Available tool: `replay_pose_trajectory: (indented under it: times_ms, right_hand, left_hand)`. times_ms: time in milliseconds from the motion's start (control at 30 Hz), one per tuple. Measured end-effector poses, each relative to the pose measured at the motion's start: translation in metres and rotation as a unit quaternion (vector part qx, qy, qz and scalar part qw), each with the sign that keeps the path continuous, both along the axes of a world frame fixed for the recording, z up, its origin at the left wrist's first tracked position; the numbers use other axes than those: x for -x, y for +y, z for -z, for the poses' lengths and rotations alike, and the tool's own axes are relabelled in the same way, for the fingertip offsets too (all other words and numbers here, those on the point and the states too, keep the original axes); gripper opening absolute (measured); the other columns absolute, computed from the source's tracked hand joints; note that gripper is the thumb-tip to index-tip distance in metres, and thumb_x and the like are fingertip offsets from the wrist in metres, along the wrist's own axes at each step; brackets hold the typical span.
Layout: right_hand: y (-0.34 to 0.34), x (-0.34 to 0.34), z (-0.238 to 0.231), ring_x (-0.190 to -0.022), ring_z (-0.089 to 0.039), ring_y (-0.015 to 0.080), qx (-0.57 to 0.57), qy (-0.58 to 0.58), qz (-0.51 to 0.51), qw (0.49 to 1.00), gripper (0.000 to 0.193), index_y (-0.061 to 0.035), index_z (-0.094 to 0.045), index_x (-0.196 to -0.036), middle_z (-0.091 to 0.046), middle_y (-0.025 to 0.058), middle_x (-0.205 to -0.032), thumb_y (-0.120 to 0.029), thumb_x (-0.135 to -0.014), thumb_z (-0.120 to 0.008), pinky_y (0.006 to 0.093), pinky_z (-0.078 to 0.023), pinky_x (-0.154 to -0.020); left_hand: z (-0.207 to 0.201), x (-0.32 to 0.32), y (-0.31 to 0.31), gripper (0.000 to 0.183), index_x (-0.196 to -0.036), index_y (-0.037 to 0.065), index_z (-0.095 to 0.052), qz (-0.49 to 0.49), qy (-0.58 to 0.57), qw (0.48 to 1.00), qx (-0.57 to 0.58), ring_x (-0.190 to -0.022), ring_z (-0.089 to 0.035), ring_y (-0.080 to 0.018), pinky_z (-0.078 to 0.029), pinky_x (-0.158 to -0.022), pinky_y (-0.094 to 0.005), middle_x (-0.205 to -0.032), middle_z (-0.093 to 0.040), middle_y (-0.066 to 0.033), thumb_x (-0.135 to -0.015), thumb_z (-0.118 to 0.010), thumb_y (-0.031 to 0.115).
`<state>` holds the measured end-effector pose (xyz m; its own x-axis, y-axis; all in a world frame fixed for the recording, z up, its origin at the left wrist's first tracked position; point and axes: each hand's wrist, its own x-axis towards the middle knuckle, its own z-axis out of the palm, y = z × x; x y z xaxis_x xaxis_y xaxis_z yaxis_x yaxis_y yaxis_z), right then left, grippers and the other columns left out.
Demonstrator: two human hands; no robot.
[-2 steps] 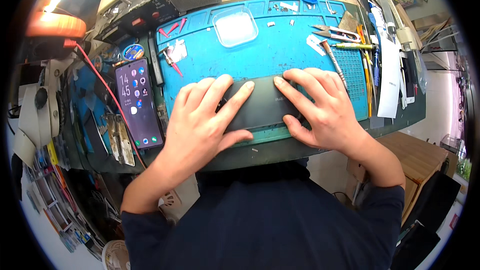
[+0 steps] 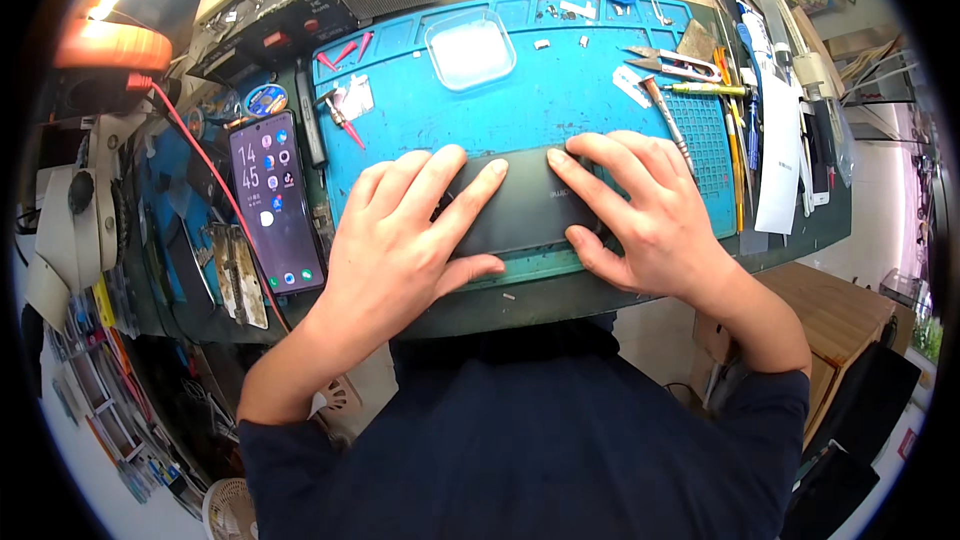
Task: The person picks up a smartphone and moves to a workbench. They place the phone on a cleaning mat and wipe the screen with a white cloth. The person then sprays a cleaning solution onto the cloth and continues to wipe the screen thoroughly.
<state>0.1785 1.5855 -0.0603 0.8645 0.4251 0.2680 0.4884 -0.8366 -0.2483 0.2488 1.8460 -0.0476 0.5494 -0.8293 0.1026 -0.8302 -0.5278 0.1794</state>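
Observation:
A dark grey phone (image 2: 525,202) lies crosswise on the blue-green work mat (image 2: 560,90), its plain back facing up with a faint mark at the right. My left hand (image 2: 405,215) grips its left end: the index finger presses on the back and the thumb is at the near edge. At the other end my right hand (image 2: 645,215) has its index finger on the back, other fingers bent over the far right side and the thumb by the near right corner. My palms cover both ends.
A lit phone (image 2: 277,205) lies left, with a red cable (image 2: 195,155) across it. Beyond the hands sits a clear plastic box (image 2: 470,50). Snips (image 2: 672,64), a brush-like tool (image 2: 667,125) and tweezers line the right. A power unit (image 2: 275,40) stands far left.

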Motion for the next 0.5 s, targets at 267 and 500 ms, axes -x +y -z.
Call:
replay_pose_trajectory:
  times_ms: [267, 500]
  right_hand:
    - [-0.001, -0.001, 0.001, -0.116, -0.058, 0.0298, -0.026, -0.009, -0.019, 0.999, 0.050, -0.0007, -0.064, -0.124, -0.058, 0.0122, -0.126, -0.020, -0.079, -0.074, 0.0429, -0.046, -0.098]
    - [0.002, -0.003, 0.017, -0.106, -0.067, 0.0255, -0.081, -0.097, -0.113, 0.986, 0.034, 0.0003, -0.071, -0.106, -0.067, 0.0097, -0.112, -0.010, -0.074, -0.073, 0.0372, -0.058, -0.088]
  left_hand:
    - [0.014, 0.014, -0.001, 0.056, -0.133, 0.009, -0.065, 0.048, -0.168, 0.984, -0.046, -0.112, -0.061, -0.0323, -0.057, -0.094, -0.0403, -0.127, -0.062, -0.0117, -0.087, -0.069, 0.042]
    - [0.011, 0.014, -0.002, 0.053, -0.132, 0.007, -0.064, 0.066, -0.180, 0.981, -0.041, -0.112, -0.063, -0.0335, -0.057, -0.093, -0.0412, -0.126, -0.063, -0.0146, -0.091, -0.067, 0.039]
